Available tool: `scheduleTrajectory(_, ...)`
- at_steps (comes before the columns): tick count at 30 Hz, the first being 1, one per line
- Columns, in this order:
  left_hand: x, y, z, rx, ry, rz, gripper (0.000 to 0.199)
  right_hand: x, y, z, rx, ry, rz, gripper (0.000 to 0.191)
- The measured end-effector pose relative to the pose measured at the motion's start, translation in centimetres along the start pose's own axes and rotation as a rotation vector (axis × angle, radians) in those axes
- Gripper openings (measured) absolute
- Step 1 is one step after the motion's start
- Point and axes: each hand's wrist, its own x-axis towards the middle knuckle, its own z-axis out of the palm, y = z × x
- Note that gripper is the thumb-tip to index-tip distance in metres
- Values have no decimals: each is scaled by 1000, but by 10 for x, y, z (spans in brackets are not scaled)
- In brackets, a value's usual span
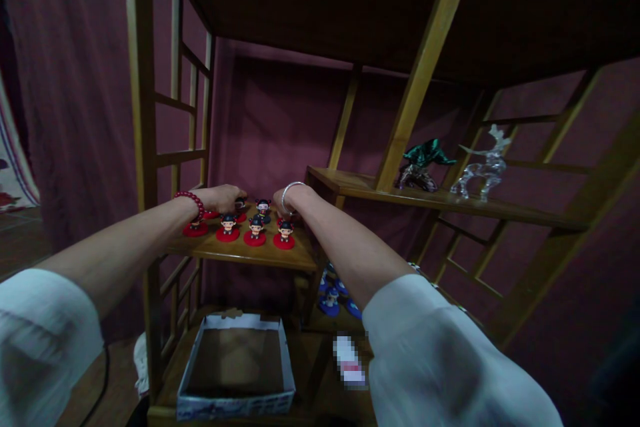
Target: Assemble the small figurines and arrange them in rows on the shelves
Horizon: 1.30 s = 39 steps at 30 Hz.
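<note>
My left hand (223,199), with a red bead bracelet (191,204) on its wrist, reaches over a wooden shelf (240,253). Its fingertips lie against a small dark-haired figurine (241,205) at the back. My right hand (295,197), wearing a silver bangle (291,196), rests just behind a figurine on a red round base (285,234). Another figurine (263,210) stands between my hands. A front row of similar figurines, such as one (255,229), stands on red bases. My hands hide part of the shelf's back, so I cannot tell whether either hand holds anything.
A lower shelf holds several figurines on blue bases (331,303). Below sits an open cardboard box (235,367). To the right, a higher shelf (380,187) bears a clear glass deer (485,167) and a green ornament (423,163). Wooden frame posts and a maroon curtain surround the shelves.
</note>
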Motion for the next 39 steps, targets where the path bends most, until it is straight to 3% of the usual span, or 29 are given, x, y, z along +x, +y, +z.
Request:
scheduleTrajectory(8,0,1,-1,10,-17,-37,56,3,-1,0,-8,-46,98,45)
scheduleTrajectory(17,-8,-3,-12,22,6,-95,77,22,8,2,-160,60,65,45)
scheduleTrajectory(21,-15,-11,-21,-8,2,-120,70,21,6,-5,-180,84,88,44)
scheduleTrajectory(26,-28,-24,-30,-47,-26,-87,48,-22,-16,-20,-183,295,141,40)
scheduleTrajectory(31,-58,-23,-37,-40,-54,-98,39,-51,-39,-21,-42,482,-51,36)
scheduleTrajectory(39,-89,-21,-34,-31,-102,-102,48,-45,-64,-12,2,526,-193,43)
